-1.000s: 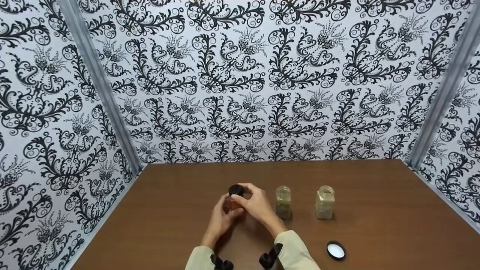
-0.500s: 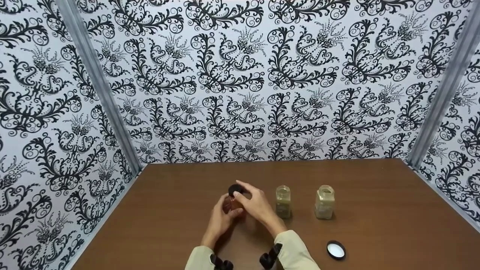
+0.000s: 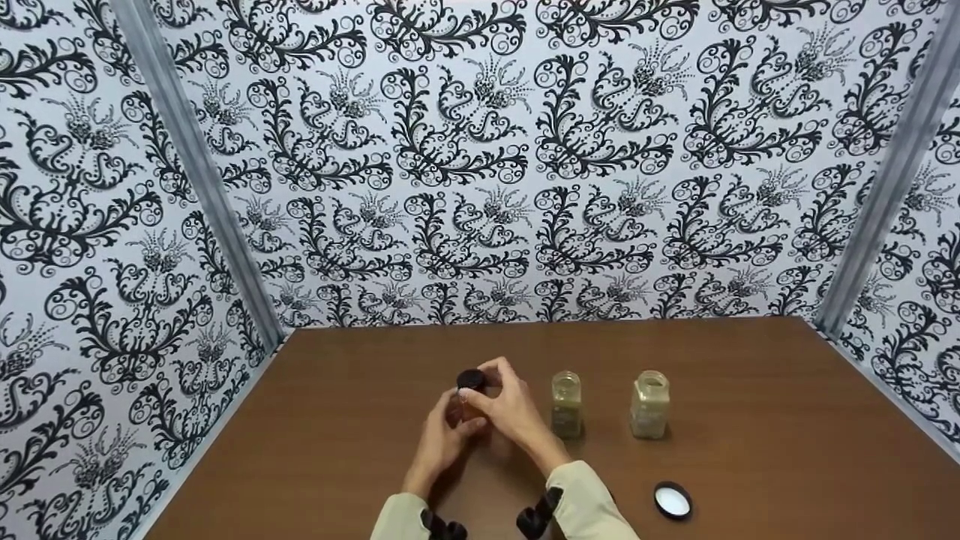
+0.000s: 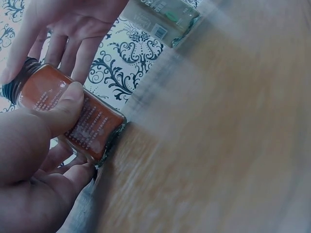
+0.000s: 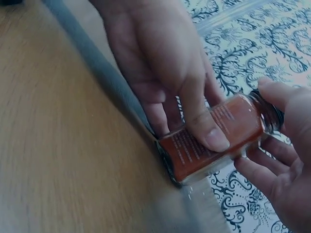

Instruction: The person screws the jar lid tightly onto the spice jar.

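A square glass spice jar (image 4: 95,126) filled with orange-red powder is upright at the table in front of me, white print on its side. My left hand (image 3: 441,444) grips the jar's body, thumb across the printed face and fingers behind. On top sits a black lid (image 3: 470,380), which my right hand (image 3: 517,409) pinches between thumb and fingers. In the right wrist view the lid (image 5: 268,110) shows at the jar's neck under the right thumb. Much of the jar is hidden by the hands in the head view.
Right of my hands stand two lidless glass jars, one with green contents (image 3: 567,412), the other with paler contents (image 3: 649,412). Nearer me, a black lid with a white inside (image 3: 672,501) lies on the brown table (image 3: 360,375). Patterned walls enclose the back and sides.
My right fingers shift on the lid, lifting slightly away half a second ago and closing round it again now. The left hand and jar stay in place.
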`<state>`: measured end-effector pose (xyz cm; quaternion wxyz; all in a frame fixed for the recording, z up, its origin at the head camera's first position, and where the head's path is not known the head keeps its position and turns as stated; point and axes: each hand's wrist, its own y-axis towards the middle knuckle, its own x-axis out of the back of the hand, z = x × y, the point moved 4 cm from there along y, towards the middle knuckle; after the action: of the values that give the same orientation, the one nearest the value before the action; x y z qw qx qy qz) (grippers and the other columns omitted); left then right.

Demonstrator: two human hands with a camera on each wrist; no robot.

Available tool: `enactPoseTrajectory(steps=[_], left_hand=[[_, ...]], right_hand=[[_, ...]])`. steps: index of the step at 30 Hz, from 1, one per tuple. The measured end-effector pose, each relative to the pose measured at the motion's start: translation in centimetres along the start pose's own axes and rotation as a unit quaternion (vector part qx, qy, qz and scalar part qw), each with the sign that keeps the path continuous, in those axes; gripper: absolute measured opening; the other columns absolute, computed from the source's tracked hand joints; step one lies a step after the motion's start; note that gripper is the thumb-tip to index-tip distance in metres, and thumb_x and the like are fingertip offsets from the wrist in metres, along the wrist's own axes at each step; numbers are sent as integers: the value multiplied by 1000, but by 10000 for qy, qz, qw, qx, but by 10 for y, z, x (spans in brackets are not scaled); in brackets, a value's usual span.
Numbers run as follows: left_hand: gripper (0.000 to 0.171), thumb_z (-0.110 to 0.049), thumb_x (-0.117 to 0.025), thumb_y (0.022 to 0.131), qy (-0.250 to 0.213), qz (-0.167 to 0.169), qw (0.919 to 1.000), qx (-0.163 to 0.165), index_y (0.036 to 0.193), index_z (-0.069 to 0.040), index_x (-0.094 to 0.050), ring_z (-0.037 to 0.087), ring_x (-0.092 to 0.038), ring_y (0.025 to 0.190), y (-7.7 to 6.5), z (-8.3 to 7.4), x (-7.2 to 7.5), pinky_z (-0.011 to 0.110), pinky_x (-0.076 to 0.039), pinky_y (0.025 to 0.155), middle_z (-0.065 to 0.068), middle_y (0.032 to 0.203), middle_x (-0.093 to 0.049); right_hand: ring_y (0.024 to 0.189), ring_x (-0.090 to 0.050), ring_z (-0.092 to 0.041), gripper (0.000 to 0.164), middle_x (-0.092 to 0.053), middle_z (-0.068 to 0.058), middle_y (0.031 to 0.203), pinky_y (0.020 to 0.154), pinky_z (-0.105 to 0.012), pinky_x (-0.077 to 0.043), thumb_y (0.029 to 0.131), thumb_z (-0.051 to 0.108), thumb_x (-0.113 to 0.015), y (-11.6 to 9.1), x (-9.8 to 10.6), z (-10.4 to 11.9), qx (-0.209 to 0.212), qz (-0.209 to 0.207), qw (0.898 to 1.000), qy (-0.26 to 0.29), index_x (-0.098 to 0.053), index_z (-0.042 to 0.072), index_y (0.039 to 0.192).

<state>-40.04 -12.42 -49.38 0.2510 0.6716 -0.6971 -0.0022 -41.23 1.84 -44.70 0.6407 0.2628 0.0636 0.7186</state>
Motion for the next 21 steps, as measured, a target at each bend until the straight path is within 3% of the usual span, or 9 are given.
enactPoseTrajectory(steps=[6, 12, 16, 21], left_hand=[[61, -20, -76, 89, -354, 119, 9992, -113, 139, 0, -49, 29, -66, 110, 0, -2, 0, 33, -54, 93, 20, 125, -67], [58, -18, -75, 89, -212, 41, 9996, -198, 139, -2, -50, 32, -66, 113, -1, -2, 0, 42, -54, 95, 20, 126, -67], [57, -19, -75, 89, -104, 6, 9997, -206, 138, -3, -51, 33, -65, 114, -1, -2, 0, 42, -53, 96, 20, 127, -66], [55, -20, -76, 89, -5, -27, 9998, -189, 136, -3, -53, 30, -66, 110, 0, -1, -1, 38, -54, 93, 18, 123, -68]], right_hand=[[113, -66, -32, 50, -69, -19, 120, 97, -47, -53, 87, 32, -78, 0, 0, 0, -41, -31, 10000, -46, -55, 5, 123], [126, -60, -36, 50, -62, -18, 138, 107, -52, -45, 96, 32, -66, -2, 0, 2, 114, 207, 9993, -283, -56, 10, 140], [126, -60, -36, 41, -64, -17, 136, 108, -53, -44, 97, 28, -65, -1, 1, 1, 156, 183, 9992, -309, -63, 11, 134], [112, -67, -31, 35, -71, -15, 118, 98, -48, -52, 93, 30, -71, 0, 2, 1, 156, 68, 9996, -210, -64, 10, 121]])
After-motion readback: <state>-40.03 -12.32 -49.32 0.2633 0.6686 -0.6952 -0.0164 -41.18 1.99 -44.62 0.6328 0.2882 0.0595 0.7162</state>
